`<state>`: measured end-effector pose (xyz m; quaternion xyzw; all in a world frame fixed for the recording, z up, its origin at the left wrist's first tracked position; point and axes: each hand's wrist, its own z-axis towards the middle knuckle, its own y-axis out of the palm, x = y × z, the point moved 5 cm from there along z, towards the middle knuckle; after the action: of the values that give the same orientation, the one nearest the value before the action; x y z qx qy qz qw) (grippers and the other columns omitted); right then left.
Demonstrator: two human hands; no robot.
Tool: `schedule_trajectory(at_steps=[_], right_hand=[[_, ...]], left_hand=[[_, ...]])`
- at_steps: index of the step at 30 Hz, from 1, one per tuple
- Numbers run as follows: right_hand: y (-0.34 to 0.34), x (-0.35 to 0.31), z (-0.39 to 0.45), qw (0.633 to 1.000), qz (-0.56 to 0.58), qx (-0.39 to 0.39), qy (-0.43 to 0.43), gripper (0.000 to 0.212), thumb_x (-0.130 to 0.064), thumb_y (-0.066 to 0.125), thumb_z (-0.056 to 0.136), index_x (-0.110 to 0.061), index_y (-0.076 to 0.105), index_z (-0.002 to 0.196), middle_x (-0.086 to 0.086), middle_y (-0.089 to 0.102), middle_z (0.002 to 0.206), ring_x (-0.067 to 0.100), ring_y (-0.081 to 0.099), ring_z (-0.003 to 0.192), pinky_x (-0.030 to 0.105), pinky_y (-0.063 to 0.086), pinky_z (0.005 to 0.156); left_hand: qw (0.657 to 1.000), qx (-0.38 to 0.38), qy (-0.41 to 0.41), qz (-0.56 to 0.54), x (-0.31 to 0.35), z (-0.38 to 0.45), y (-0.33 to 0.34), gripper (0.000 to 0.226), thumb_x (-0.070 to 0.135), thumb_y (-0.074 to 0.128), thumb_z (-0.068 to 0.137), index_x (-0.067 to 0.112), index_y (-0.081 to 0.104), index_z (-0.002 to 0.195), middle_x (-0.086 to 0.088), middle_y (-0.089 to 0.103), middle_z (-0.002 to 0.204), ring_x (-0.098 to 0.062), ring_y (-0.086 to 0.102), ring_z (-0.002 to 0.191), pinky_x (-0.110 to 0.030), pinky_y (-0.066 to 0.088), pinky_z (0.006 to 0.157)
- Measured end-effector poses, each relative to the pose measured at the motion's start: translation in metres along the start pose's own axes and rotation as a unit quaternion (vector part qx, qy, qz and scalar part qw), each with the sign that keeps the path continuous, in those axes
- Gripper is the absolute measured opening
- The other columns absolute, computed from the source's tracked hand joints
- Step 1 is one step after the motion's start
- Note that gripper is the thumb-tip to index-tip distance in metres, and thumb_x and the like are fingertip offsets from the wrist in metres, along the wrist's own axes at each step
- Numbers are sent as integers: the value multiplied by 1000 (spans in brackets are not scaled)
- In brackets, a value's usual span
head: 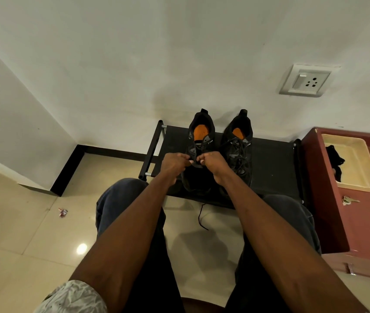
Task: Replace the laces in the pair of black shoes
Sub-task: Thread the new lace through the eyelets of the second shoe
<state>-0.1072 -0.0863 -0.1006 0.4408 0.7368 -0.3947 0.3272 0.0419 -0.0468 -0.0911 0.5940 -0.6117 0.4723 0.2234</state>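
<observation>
Seated, two black shoes side by side on low black rack by wall, my left hand and right hand both pinched on lace at left shoe, right shoe laced, loose lace end dangling to floor

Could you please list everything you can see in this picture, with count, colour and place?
shoes: two, black with orange insoles, side by side on the rack
rack: one, black, against the wall
lace: one, black, hanging off the rack's front edge
tray: one, cream, on the cabinet
cabinet: one, reddish brown, right
keys: one bunch, on the cabinet
socket: one, white, on the wall
wrapper: one, on the floor, left
left hand: at the left shoe
right hand: at the left shoe
</observation>
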Motion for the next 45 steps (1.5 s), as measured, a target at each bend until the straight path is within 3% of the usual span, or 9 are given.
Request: schedule_trajectory(at_steps=[5,9,13,18,24,28,31,37,45], right_hand=[[-2,-9,-4,998,-49,-47,-18,48,-2,68,86,-17,63,131,6,62,127,22,56,119,36,49,97],[-6,-6,-4,990,-117,-63,-49,73,-6,76,80,-28,49,145,-2,55,119,19,54,114,31,47,92],[-2,27,36,966,-248,-25,-64,92,-40,83,65,-50,38,144,9,51,133,38,50,124,58,44,104],[-6,-4,-13,960,-272,-32,-61,96,-27,84,78,-35,28,155,13,32,148,40,34,138,59,33,113],[-1,-3,-10,960,-272,-35,-63,103,-28,87,72,-37,27,155,14,35,146,40,41,134,58,37,111],[-4,-13,-9,956,-280,-37,-80,106,-28,88,71,-35,24,156,16,33,146,42,40,134,59,36,111],[-5,-15,-11,955,-278,-48,-86,105,-22,87,74,-33,23,157,15,31,149,41,36,137,57,38,111],[-5,-10,-11,945,-301,-35,-122,91,-21,79,80,-35,29,155,21,41,130,43,45,119,51,42,105],[-4,-6,-8,944,-307,-23,-116,101,-25,86,75,-36,25,156,19,33,138,43,38,127,50,40,110]], left_hand=[[997,51,48,46,7,-4,3,3,14,70,90,14,73,91,-1,71,91,-13,66,87,-26,54,74],[997,53,47,9,11,-5,9,13,11,60,96,4,67,89,-13,69,88,-22,65,81,-35,57,74],[985,37,70,-151,43,-22,-2,13,1,54,97,8,62,89,-10,66,85,-18,63,79,-29,56,73],[843,-48,80,-531,123,-50,-48,14,-4,47,98,-5,60,95,-14,67,78,-24,69,75,-32,60,70],[703,-141,220,-661,222,-108,-98,15,-5,48,96,-5,60,87,-17,68,78,-25,70,71,-28,59,62],[875,73,204,-433,197,-83,-103,15,-3,51,88,-4,61,99,-15,65,88,-20,65,66,-28,51,56],[932,310,186,-8,142,-64,-91,63,1,58,79,2,40,139,-18,44,140,-31,51,124,-37,48,98],[914,-86,202,340,50,-32,17,74,13,70,84,14,33,147,-14,48,140,-33,48,130,-45,44,106],[910,-27,134,392,24,-22,6,9,15,55,94,13,57,86,-17,65,108,-30,61,93,-40,51,82]])
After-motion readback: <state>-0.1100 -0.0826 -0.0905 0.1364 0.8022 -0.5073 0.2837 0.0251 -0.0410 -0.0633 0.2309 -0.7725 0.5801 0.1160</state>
